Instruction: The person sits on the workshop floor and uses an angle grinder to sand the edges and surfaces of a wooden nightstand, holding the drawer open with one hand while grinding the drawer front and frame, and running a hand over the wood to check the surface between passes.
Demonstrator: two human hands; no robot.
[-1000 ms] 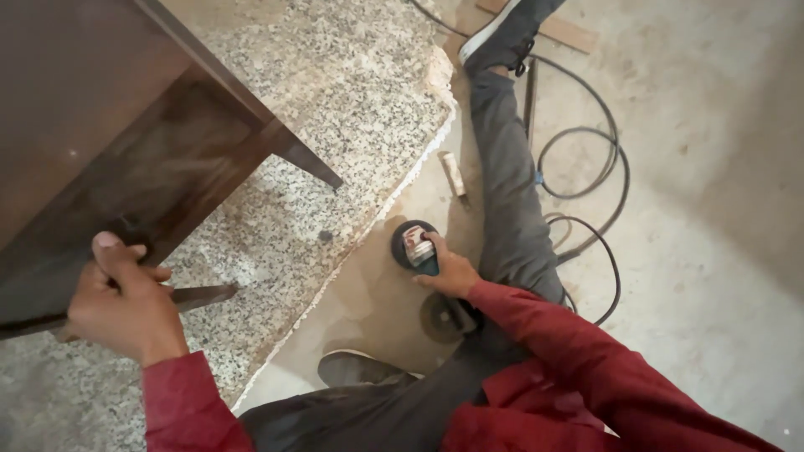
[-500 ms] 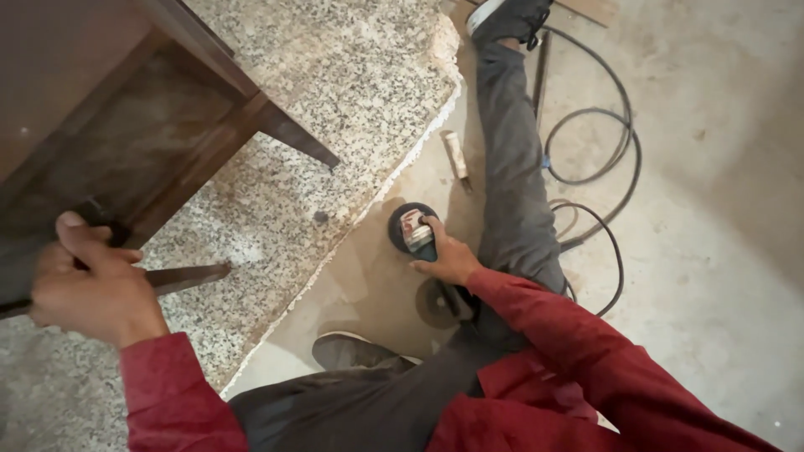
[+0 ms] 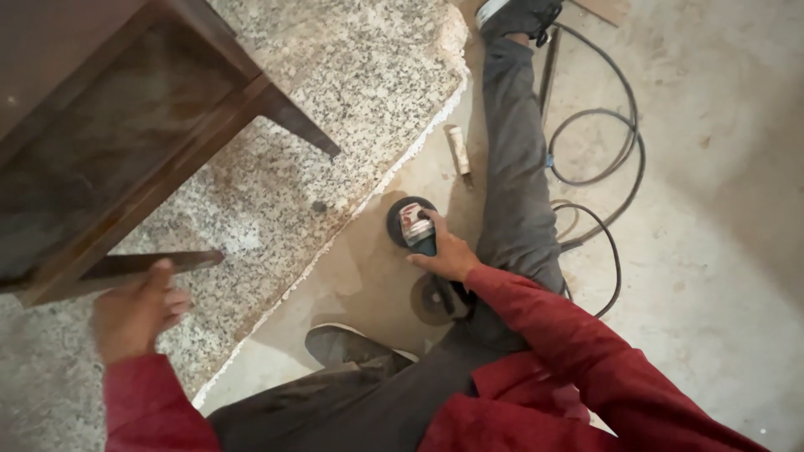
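Now our left hand (image 3: 134, 314) had let go of the table leg (image 3: 142, 266), fingers seemingly open though blurred, while our right hand (image 3: 448, 251) kept gripping the angle grinder (image 3: 414, 226).

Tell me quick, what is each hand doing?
Left hand: open, by the wooden table leg.
Right hand: closed on the angle grinder.

label (image 3: 413, 223) | on grinder head | small, rectangular | red and white
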